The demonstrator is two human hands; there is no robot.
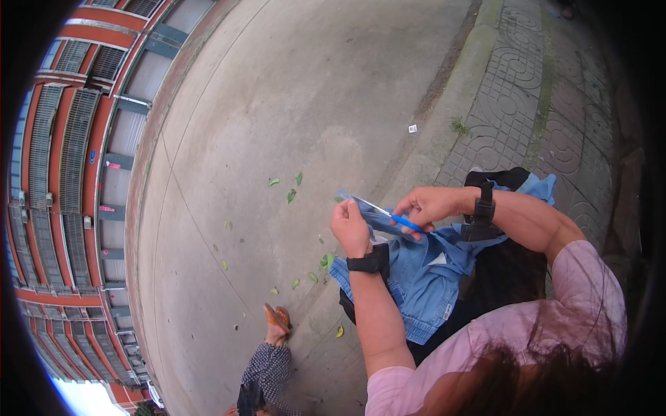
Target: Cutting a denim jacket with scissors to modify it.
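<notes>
A light blue denim garment [423, 270] lies bunched across my lap. Part of its cloth rises toward my left hand [352, 227], whose fingers are pinched together on an edge of it. My right hand [424, 205] grips blue-handled scissors [406, 222]. Their metal blades point left, and the tip is close beside the pinched fingers of my left hand. Whether the blades touch the cloth there is too small to tell. A small white label [447, 312] shows at the garment's ribbed lower band. Each of my wrists wears a black strap.
Green leaves [291, 196] are scattered on the concrete ground [298, 90]. A kerb [444, 132] and patterned paving [506, 90] run along the right. Another person's sandalled foot [277, 319] and patterned trouser leg appear at lower left. A red-and-grey building [69, 152] stands far left.
</notes>
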